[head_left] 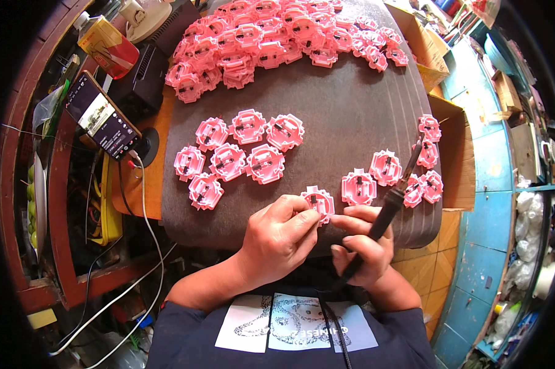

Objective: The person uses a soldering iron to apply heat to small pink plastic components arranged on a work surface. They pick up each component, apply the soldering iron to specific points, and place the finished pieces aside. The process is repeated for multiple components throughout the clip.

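My left hand (277, 232) is closed, its thumb and fingertips pinched on a small pink plastic housing (320, 201) near the front edge of the dark mat (326, 120). Whether anything smaller is between those fingertips is hidden. In my right hand (366, 246) is a soldering iron (387, 211) with a black handle, slanting up and to the right, its tip over the pink housings at the right edge. The right fingertips come close to the housing at my left hand. Two more pink housings, a nearer one (358, 187) and another (386, 167), lie just beyond my right hand.
Several pink housings (228, 162) sit spread on the left, and a large heap (253, 37) covers the far end. A phone (102, 115) with a white cable leans at the left, beside a drink bottle (108, 46). Cardboard boxes (459, 154) stand at the right edge.
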Demonstrator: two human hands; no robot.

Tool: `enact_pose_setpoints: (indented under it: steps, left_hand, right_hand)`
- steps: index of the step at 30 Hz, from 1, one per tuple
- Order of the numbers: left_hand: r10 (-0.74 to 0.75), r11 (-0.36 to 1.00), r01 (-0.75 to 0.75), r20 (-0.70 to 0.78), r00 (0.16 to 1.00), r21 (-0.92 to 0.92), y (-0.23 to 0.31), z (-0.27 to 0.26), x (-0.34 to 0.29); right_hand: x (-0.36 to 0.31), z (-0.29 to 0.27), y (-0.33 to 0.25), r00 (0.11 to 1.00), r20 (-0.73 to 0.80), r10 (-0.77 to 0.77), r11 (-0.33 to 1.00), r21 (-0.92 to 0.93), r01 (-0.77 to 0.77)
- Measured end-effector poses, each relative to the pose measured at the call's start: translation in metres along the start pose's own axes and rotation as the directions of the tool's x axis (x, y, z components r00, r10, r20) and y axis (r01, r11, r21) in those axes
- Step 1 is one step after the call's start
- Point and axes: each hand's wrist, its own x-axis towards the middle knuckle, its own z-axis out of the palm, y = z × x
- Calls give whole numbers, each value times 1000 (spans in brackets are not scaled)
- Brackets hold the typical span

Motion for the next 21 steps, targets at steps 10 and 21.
enact_pose_setpoints:
  steps: [10, 21]
  left_hand:
    - [18, 1000, -18, 17, 1000, 13, 0, -1, 1]
    - [10, 999, -11, 25, 1000, 40, 2, 1, 0]
  right_hand:
    - [-7, -63, -10, 1000, -16, 19, 999, -48, -19]
    - [-7, -67, -19, 997, 59, -48, 990, 137, 40]
